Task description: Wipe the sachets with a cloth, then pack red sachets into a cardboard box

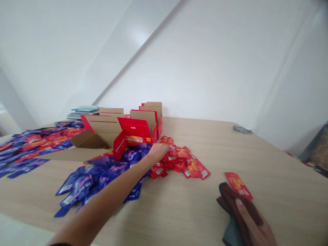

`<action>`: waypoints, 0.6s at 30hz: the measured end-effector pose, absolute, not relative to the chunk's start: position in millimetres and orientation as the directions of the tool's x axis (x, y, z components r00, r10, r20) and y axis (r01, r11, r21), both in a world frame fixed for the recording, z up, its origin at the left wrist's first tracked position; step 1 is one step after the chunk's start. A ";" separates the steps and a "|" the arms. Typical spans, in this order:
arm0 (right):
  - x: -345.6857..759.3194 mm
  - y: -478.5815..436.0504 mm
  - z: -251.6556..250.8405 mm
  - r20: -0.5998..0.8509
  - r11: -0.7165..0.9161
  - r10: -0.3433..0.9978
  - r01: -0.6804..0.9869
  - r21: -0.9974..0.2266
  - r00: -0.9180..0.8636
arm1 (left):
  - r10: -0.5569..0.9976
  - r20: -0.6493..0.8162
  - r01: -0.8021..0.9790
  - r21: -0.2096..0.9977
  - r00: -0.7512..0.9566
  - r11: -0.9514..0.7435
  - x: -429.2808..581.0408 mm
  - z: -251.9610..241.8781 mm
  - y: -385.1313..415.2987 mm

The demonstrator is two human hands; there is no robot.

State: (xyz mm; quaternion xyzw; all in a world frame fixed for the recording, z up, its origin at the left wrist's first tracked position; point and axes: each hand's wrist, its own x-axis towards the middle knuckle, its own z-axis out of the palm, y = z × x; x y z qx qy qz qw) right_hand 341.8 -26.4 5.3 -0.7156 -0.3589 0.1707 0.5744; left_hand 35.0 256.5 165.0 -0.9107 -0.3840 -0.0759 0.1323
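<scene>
Standing left of the middle, an open cardboard box, red and blue outside and brown inside (107,136), has its flaps spread out. Just right of it, an open red cardboard box with white letters (134,131) stands in front of more open red boxes (153,108). What they hold is hidden.

Far left, many flat blue and red packets (33,145) lie spread out. Shiny flat blue packets with purple pictures (82,186) make a heap by the boxes. Shiny flat red packets with orange pictures (193,166) lie heaped to their right.

The left arm (110,201) hides some blue ones. The left hand (159,151) is at the red heap; I cannot tell if its grip has a packet.

One lone red packet (238,184) lies on the pale wood counter (210,140), near the right hand (261,232). That grip holds a folded brown and grey thing (228,195).
</scene>
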 end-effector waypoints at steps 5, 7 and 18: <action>335.4 -27.2 12.6 0.068 -0.161 0.706 0.253 -0.954 0.705 | 0.697 0.223 0.730 -0.144 0.681 -0.668 28.8 152.0 260.7; 332.7 -26.9 16.0 0.033 -0.178 0.711 0.226 -0.958 0.702 | 0.681 0.238 0.717 -0.129 0.693 -0.685 25.5 155.7 263.8; 316.9 -34.6 35.9 0.039 -0.036 0.924 0.187 -0.982 0.380 | 0.402 0.377 0.465 -0.089 0.834 -0.881 91.9 173.1 195.0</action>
